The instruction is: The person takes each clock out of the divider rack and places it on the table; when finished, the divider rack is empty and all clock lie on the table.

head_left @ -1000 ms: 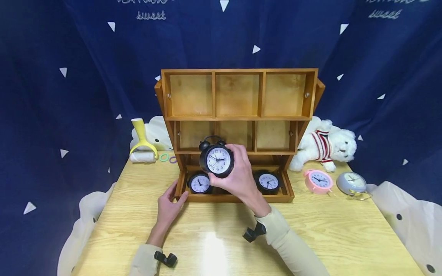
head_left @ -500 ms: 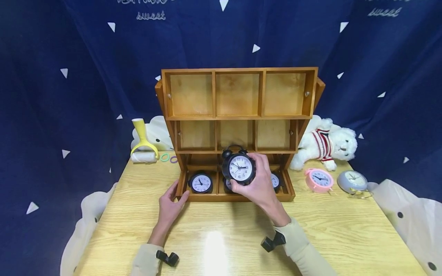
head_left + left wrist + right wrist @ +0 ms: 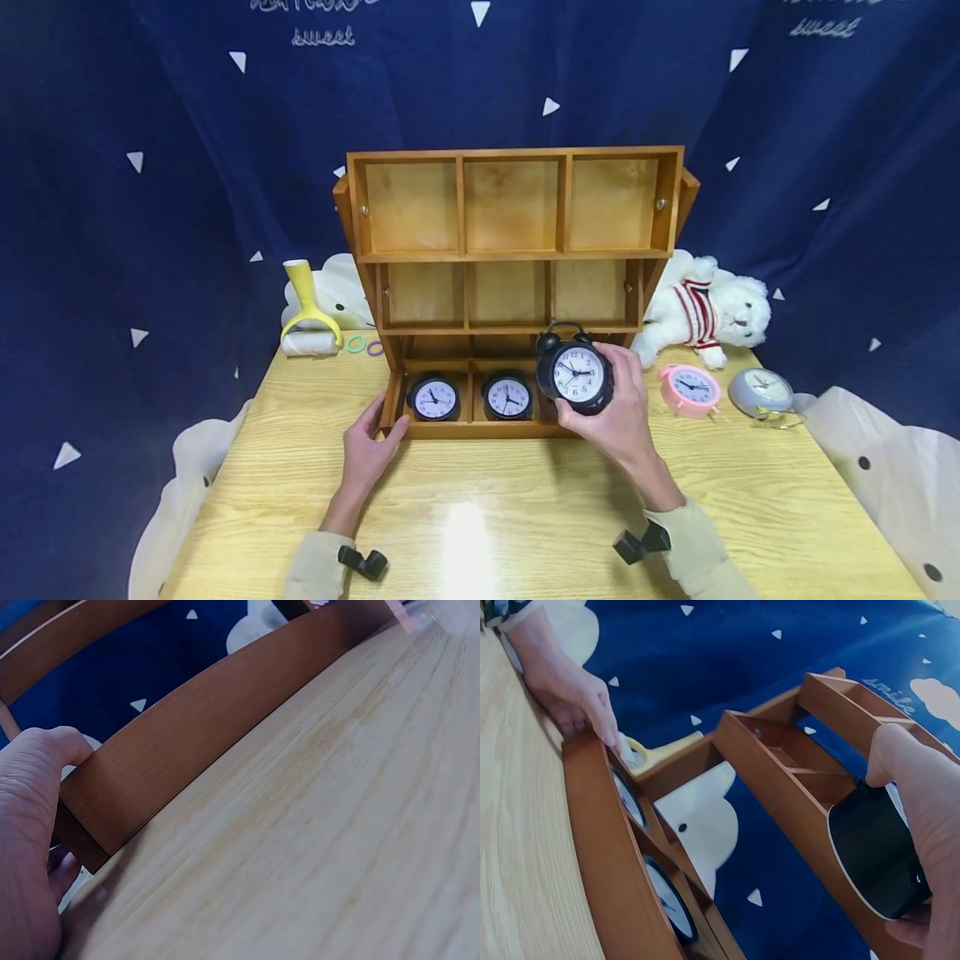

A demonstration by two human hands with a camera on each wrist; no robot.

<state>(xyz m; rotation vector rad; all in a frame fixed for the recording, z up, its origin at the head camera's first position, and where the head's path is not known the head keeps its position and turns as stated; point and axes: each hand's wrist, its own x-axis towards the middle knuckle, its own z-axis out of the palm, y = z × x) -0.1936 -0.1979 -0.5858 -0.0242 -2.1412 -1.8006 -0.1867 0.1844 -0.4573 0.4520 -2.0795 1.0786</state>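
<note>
My right hand [image 3: 624,408] holds a black twin-bell alarm clock [image 3: 576,375] with a white face, thumb low in front and fingers round its right side. In the head view the clock overlaps the right bottom compartment and hides what lies there. The right wrist view shows the clock's dark body [image 3: 877,851] tipped beside the upper tiers. My left hand [image 3: 367,446] grips the front left corner of the tiered wooden shelf [image 3: 480,430], its thumb over the rim [image 3: 202,720]. Two black clocks lie face up in the bottom tier, one left [image 3: 435,400], one middle [image 3: 507,398].
Right of the shelf stand a pink alarm clock [image 3: 690,390] and a grey-blue one [image 3: 761,390]. A white teddy bear [image 3: 705,312] lies behind them. A yellow-handled lint roller [image 3: 309,312] and two small rings [image 3: 356,344] are at the left. The upper compartments hold nothing.
My right hand has carried the black clock rightward, from the left part of the shelf to its right compartment. The middle clock has come into view. My left hand has stayed put.
</note>
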